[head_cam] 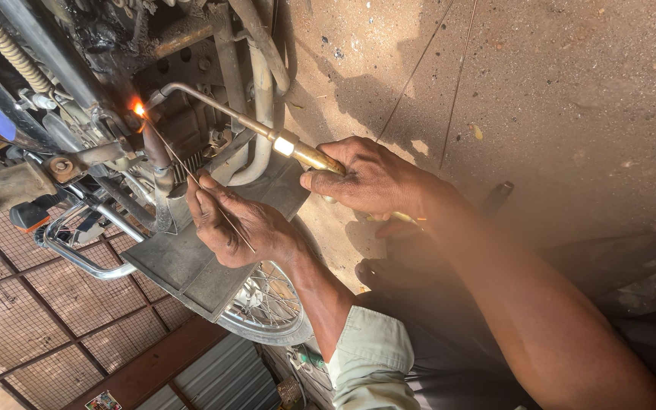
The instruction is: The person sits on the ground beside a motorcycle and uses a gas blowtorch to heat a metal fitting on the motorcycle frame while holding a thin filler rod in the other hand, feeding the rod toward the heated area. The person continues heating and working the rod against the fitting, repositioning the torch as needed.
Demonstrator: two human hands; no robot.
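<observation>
My right hand point(370, 178) grips the brass handle of a gas torch point(316, 158). Its bent metal tube point(222, 106) reaches left to a small orange flame point(139, 109) on a motorcycle's frame beside the engine point(184, 114). My left hand point(241, 224) pinches a thin filler rod point(180, 163), whose tip meets the flame. The left hand rests just above a flat grey plate point(180, 266) on the motorcycle. A pale green sleeve covers my left forearm, while the right arm is bare.
The view is tilted sideways. A spoked wheel point(267, 307) sits below my left hand. There is a coil spring point(13, 49) at the top left and a chrome bar point(77, 254) at the left. A wire-mesh gate point(32, 304) fills the lower left, and dirt ground point(556, 91) the upper right.
</observation>
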